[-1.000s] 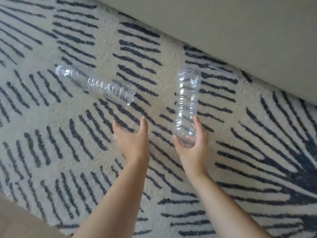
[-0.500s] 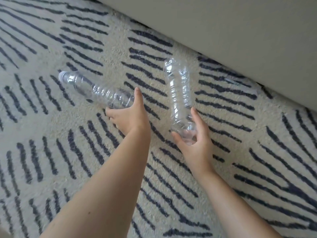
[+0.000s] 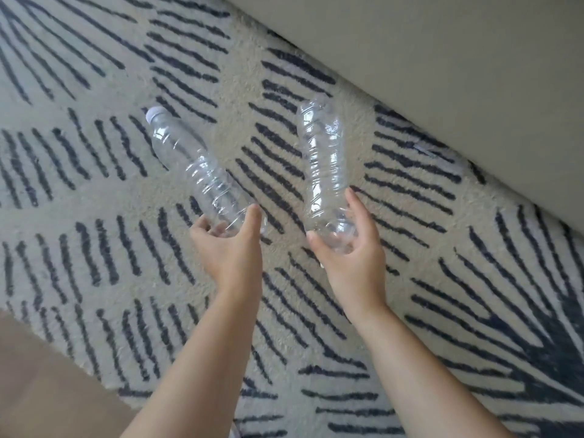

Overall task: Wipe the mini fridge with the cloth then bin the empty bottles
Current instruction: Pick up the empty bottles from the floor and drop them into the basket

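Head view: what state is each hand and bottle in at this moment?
Left hand: closed around the base of the capped bottle.
Right hand: closed around the base of the crumpled bottle.
Capped bottle: clear, empty, white cap on, held above the rug.
Crumpled bottle: clear, empty, dented, held base-down.

Left hand (image 3: 229, 248), right hand (image 3: 350, 257) (both gripping).

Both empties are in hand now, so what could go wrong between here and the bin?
Each hand grips only the base end: the left hand on the capped bottle, the right hand on the crumpled bottle. Those long, thin bottles may lever out or buckle and drop onto the striped rug.

No bin is in view, and with both hands full, opening a lidded one could be awkward.
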